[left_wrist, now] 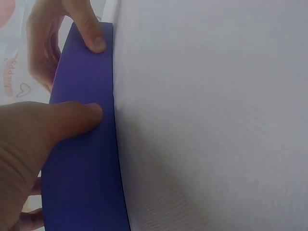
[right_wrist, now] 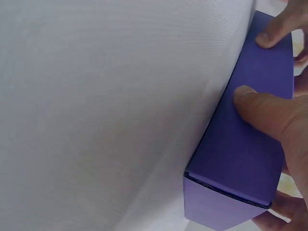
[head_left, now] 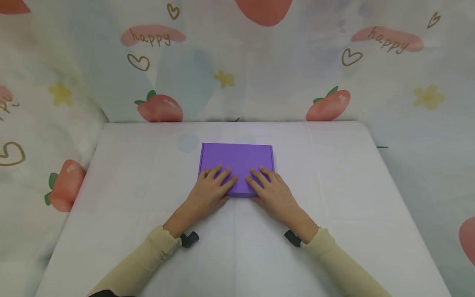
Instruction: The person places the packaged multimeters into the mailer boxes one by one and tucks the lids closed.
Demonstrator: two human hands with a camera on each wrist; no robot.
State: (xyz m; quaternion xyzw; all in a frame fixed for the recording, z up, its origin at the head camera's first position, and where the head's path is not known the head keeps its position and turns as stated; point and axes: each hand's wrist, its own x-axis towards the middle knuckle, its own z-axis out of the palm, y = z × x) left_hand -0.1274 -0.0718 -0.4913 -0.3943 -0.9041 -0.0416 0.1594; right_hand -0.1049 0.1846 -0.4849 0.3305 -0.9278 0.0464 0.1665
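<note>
A flat purple cardboard box (head_left: 237, 159) with its lid down lies on the white-covered table. My left hand (head_left: 211, 187) holds its near left part, fingers spread over the lid and the thumb against the front face. On the near right part, my right hand (head_left: 274, 192) has the same hold. In the left wrist view, the left thumb (left_wrist: 77, 118) lies flat across the purple front face. From the right wrist, the right thumb (right_wrist: 262, 108) shows on that face, and a thin seam runs along the box's end (right_wrist: 221, 204).
White cloth (head_left: 148, 198) covers the table on every side of the box. Behind the table hangs a printed curtain (head_left: 267, 62) with strawberries and hearts; more of it hangs at the sides. Small black devices (head_left: 190, 239) sit at both wrists.
</note>
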